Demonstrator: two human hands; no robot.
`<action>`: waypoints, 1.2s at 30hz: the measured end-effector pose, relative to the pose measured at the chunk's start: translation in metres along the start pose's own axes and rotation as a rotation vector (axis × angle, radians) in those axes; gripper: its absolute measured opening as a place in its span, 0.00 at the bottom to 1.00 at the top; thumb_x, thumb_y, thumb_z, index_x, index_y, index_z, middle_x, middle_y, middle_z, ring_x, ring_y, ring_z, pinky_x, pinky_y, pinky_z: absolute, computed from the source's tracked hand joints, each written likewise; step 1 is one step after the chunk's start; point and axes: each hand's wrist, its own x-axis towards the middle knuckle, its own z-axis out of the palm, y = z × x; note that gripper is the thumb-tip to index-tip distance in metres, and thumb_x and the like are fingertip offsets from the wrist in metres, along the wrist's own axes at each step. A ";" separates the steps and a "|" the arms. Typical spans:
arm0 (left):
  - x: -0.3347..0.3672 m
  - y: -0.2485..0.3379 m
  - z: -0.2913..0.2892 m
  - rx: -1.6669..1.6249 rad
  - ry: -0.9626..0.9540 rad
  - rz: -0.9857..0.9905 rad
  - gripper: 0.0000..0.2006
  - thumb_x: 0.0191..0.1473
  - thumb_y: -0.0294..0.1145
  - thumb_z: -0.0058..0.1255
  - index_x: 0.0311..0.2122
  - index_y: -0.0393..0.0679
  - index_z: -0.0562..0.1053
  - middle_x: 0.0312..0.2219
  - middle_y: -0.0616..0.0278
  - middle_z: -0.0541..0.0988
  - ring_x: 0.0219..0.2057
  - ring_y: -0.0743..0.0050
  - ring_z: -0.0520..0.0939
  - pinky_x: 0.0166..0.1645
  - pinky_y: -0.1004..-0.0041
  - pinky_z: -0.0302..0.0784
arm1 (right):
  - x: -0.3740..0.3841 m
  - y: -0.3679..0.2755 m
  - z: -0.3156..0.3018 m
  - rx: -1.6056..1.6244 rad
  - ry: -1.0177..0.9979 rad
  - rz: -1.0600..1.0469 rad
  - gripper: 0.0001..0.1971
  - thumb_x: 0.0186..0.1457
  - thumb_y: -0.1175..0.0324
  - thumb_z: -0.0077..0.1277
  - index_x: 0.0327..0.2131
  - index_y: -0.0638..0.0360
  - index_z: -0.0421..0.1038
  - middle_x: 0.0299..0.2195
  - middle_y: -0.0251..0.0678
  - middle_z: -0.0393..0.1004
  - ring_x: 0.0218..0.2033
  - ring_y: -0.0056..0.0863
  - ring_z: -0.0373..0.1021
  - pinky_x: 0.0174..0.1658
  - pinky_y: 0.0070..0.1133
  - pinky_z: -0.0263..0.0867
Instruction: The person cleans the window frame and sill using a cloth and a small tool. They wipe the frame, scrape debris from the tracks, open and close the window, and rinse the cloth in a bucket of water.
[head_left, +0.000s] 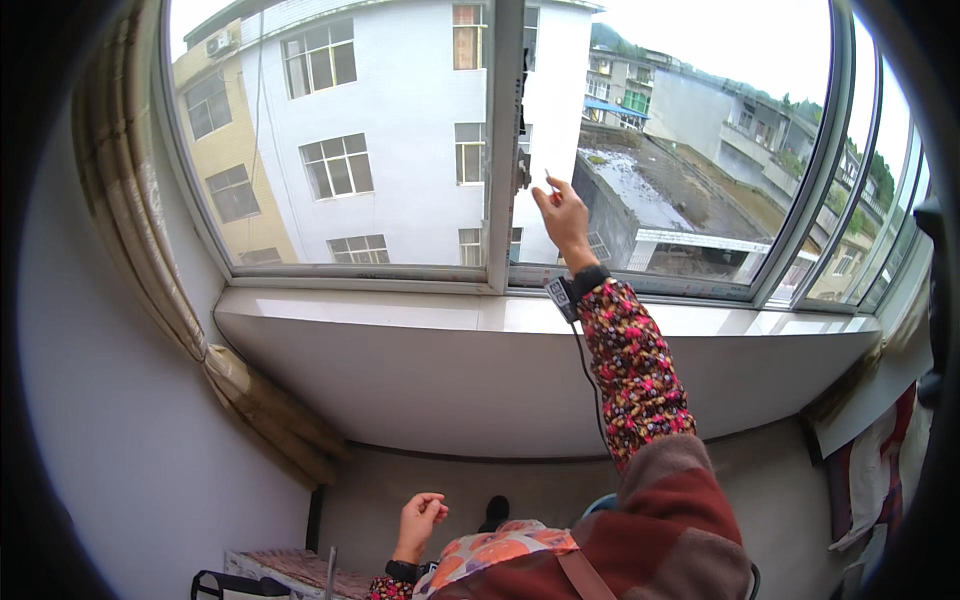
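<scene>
My right hand (pixel 564 218) is raised at the sliding window, its fingers bent together just right of the middle frame post (pixel 499 150). A small thin pale piece (pixel 548 176) shows at its fingertips, too small to name. Close to the left of these fingers is a dark, uneven latch-like part (pixel 523 170) on the sash edge. My left hand (pixel 418 524) hangs low near my body, its fingers curled in and nothing seen in them. A black band with a small boxed device (pixel 562 298) and a cable sits on my right wrist.
The white window sill (pixel 400 311) runs below the glass. A tied beige curtain (pixel 225 365) hangs at left, and hanging cloth (pixel 868 470) is at the right. At lower left stands a bed-like or chair-like piece (pixel 262 565). Buildings are visible outside.
</scene>
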 end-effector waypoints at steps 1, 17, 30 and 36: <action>0.007 0.005 -0.001 0.003 0.020 0.011 0.08 0.63 0.29 0.48 0.43 0.39 0.75 0.30 0.62 0.81 0.29 0.80 0.80 0.36 0.80 0.76 | 0.003 0.006 0.003 0.000 -0.041 0.009 0.23 0.54 0.55 0.59 0.47 0.63 0.74 0.26 0.42 0.79 0.29 0.32 0.77 0.34 0.27 0.72; 0.160 0.066 0.051 0.042 -0.114 0.029 0.10 0.62 0.31 0.50 0.46 0.40 0.74 0.31 0.63 0.80 0.28 0.79 0.77 0.33 0.79 0.74 | 0.034 0.049 0.027 -0.019 -0.161 -0.319 0.14 0.55 0.64 0.58 0.41 0.59 0.68 0.23 0.41 0.75 0.24 0.43 0.74 0.26 0.32 0.69; 0.248 0.076 0.041 0.113 -0.232 0.166 0.13 0.60 0.34 0.55 0.46 0.37 0.75 0.30 0.60 0.81 0.30 0.76 0.79 0.36 0.73 0.77 | 0.034 0.078 -0.062 -0.130 -0.069 -0.176 0.14 0.56 0.67 0.59 0.43 0.61 0.71 0.24 0.44 0.76 0.25 0.32 0.77 0.29 0.25 0.71; 0.241 0.085 0.046 0.032 -0.277 -0.023 0.11 0.62 0.33 0.51 0.46 0.39 0.75 0.30 0.63 0.80 0.30 0.78 0.79 0.36 0.76 0.76 | 0.043 0.131 -0.137 -0.165 0.090 -0.023 0.12 0.57 0.66 0.58 0.44 0.57 0.75 0.21 0.41 0.75 0.21 0.27 0.73 0.26 0.25 0.68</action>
